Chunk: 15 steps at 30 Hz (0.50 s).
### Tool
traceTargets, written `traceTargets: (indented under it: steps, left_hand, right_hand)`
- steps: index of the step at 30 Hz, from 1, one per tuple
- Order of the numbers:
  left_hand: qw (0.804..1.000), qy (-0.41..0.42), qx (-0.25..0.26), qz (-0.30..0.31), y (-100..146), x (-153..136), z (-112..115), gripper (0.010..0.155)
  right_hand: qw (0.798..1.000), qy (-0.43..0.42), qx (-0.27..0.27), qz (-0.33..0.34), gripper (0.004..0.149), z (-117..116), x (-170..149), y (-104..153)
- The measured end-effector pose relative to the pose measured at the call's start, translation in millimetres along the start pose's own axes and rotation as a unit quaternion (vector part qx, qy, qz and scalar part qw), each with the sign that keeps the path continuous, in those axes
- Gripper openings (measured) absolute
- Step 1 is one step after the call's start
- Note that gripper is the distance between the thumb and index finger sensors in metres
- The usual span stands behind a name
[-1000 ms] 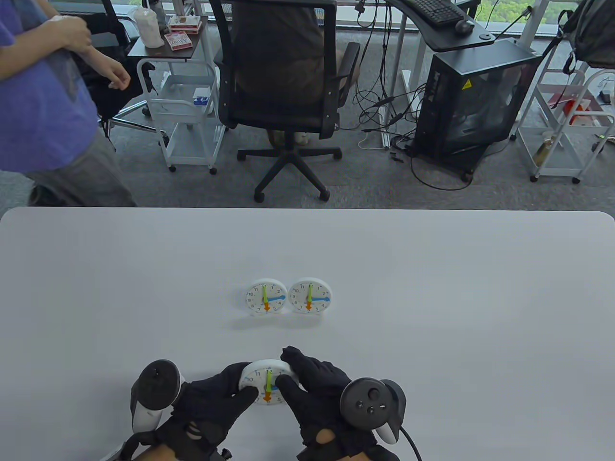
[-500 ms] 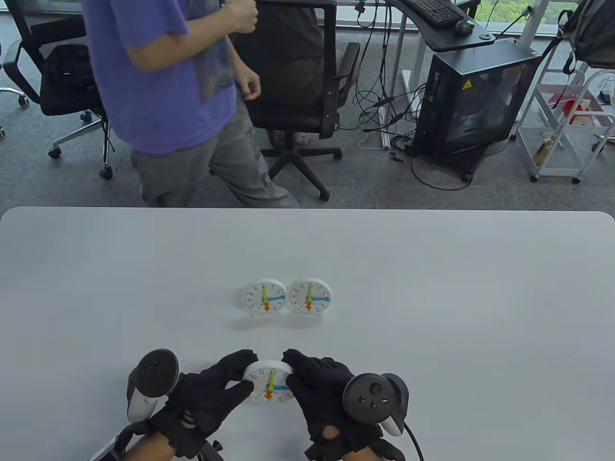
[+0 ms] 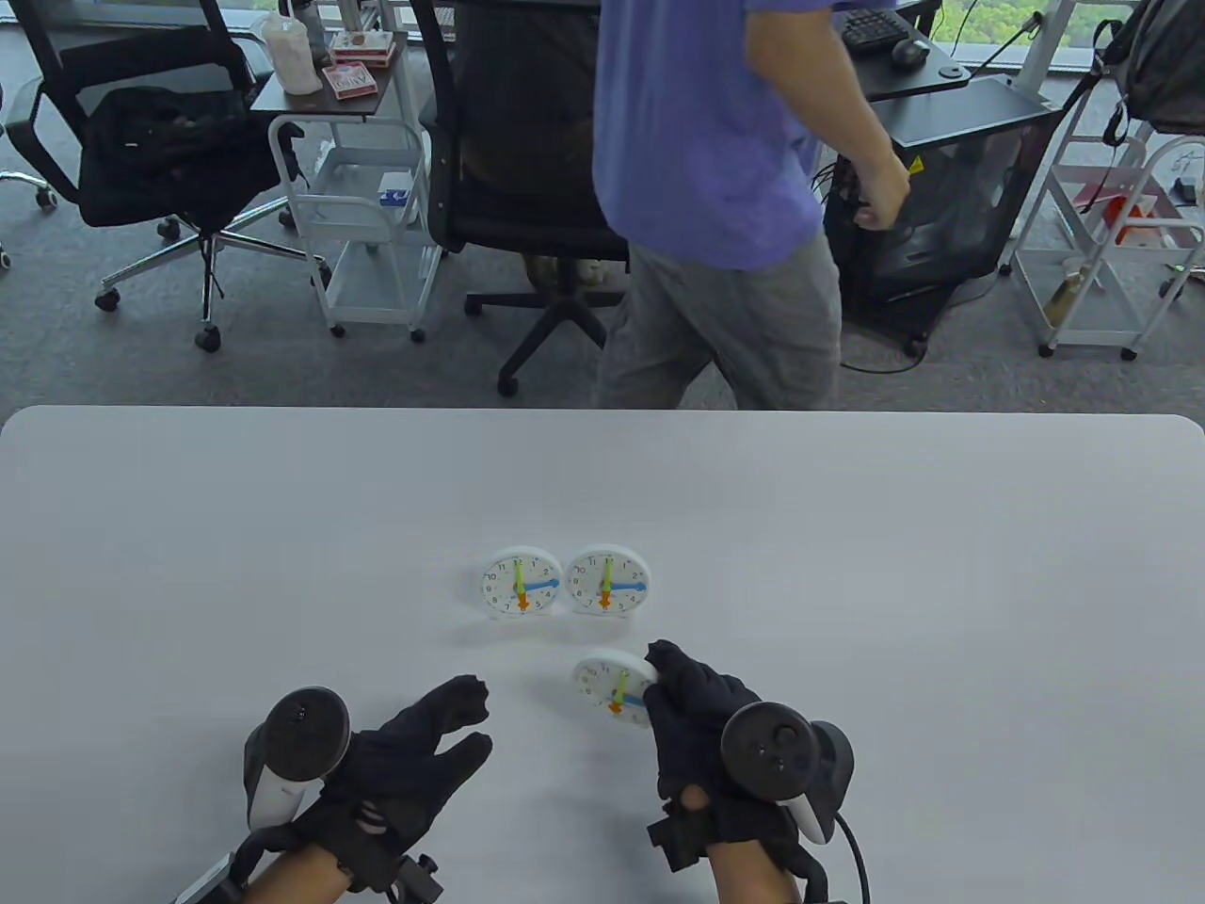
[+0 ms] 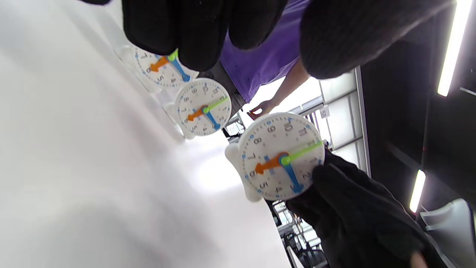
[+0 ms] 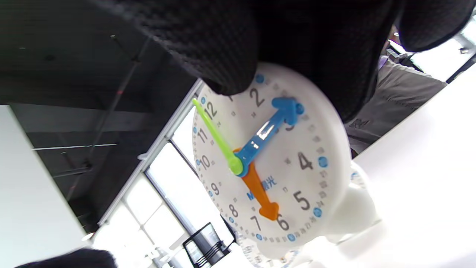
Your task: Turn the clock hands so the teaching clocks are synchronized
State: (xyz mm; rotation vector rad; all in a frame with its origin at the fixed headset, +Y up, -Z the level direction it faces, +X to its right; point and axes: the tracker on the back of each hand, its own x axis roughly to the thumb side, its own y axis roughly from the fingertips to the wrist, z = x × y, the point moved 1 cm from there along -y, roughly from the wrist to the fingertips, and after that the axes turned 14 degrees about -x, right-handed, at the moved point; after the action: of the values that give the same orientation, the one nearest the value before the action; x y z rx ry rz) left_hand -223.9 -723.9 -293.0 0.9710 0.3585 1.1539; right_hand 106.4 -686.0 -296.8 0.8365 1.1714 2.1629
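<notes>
Three small white teaching clocks with green, blue and orange hands. Two stand side by side mid-table: the left clock [image 3: 522, 583] and the right clock [image 3: 607, 580]. Both show green at 12, blue at 3, orange at 6. My right hand [image 3: 692, 702] grips the third clock [image 3: 614, 690] by its right rim, just in front of the pair. Its hands read the same in the right wrist view [image 5: 271, 163]. It also shows in the left wrist view [image 4: 282, 156]. My left hand [image 3: 424, 753] is open and empty on the table to the left.
The white table [image 3: 941, 565] is bare around the clocks. A person in a blue shirt [image 3: 715, 188] walks past behind the far edge. Office chairs, carts and a computer case stand on the floor beyond.
My left hand let go of the third clock and drew back left. My right hand carried the clock forward and right, toward the pair. The person behind walked from left to right.
</notes>
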Motion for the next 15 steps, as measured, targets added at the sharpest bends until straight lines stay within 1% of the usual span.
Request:
traceTargets:
  steps: [3,6,11,15]
  left_hand:
    - [1.000,-0.021,-0.018,0.002,-1.5,4.7,6.6,0.072]
    - [0.999,-0.030,-0.022,0.005,-0.8,7.9,8.0,0.071]
    - [0.999,-0.042,-0.024,0.005,-0.3,10.3,7.9,0.069]
    - [0.999,-0.042,-0.023,0.005,0.1,10.4,6.5,0.068]
  right_hand:
    - [0.999,0.025,-0.013,-0.025,0.050,3.2,-11.7,-6.8]
    - [0.997,0.051,-0.019,-0.060,0.049,4.9,-26.2,-18.2]
    - [0.991,0.082,-0.018,-0.106,0.049,-2.3,-58.6,-41.1]
    - [0.988,0.067,-0.019,-0.140,0.049,-11.3,-81.9,-57.9]
